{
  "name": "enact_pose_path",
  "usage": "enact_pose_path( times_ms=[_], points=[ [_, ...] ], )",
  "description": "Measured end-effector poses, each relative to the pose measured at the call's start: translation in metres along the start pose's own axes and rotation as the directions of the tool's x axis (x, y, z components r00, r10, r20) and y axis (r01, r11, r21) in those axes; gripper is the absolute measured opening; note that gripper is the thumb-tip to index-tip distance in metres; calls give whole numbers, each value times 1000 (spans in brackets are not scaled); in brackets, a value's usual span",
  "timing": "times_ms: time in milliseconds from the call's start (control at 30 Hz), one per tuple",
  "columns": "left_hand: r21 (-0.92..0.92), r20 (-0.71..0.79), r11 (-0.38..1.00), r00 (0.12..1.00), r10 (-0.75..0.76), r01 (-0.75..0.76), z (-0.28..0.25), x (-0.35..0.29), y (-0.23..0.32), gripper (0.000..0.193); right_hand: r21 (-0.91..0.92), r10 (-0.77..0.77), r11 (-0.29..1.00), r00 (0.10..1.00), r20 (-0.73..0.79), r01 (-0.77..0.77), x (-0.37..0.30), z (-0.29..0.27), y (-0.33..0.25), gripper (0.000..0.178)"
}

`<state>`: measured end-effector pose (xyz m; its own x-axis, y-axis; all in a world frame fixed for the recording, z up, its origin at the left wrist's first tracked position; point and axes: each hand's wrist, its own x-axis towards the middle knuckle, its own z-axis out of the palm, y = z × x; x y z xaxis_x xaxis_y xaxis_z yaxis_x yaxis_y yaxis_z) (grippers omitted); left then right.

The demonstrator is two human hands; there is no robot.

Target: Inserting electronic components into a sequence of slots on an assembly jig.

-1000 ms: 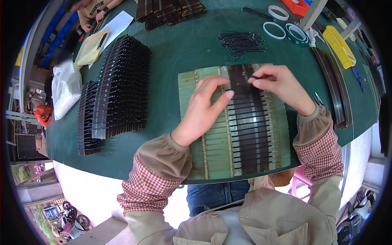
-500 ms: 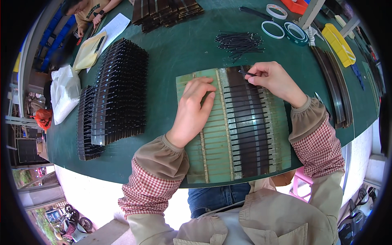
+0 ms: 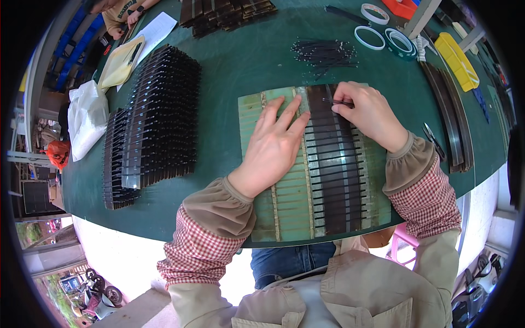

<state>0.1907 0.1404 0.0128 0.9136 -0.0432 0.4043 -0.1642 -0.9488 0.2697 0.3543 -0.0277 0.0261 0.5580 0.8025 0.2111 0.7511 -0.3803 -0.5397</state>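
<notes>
A green slotted board lies at the table's near edge in front of me. Wide dark strips run down its right half, crossed by a row of thin black pieces whose ends stick out on both sides. My right hand pinches one thin black stick-like piece between thumb and fingertips, over the far end of the strips. Spread fingers show on my left hand, which rests on the board just left of the strips. Beyond the board lies a loose pile of thin black pieces with pale tips.
Tall stacks of filled dark strips stand left. More dark strips lie at the far edge and right, near small snips. Tape rolls and a yellow bin sit far right. Another person's hand shows far left.
My left hand has moved right and away from me, its fingers spreading toward the strips. My right hand has shifted slightly, bringing the black piece lower over the strips.
</notes>
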Motion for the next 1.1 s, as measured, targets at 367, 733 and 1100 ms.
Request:
enact_pose_path(
  times_ms=[367, 733, 1100],
  points=[
    [-792, 227, 478, 909, -350, 381, 1, 27, 1, 19, 592, 146, 731, 926, 349, -339, 9, -32, -14, 13],
    [-451, -82, 861, 949, -304, 236, 0, 10, -20, 11, 527, 153, 810, 960, 236, -259, 18, -13, 18, 12],
    [-401, -119, 901, 966, -231, 166, 1, 7, -18, 13, 355, 141, 911, 968, 208, -209, 21, -10, 13, 11]
  ],
)
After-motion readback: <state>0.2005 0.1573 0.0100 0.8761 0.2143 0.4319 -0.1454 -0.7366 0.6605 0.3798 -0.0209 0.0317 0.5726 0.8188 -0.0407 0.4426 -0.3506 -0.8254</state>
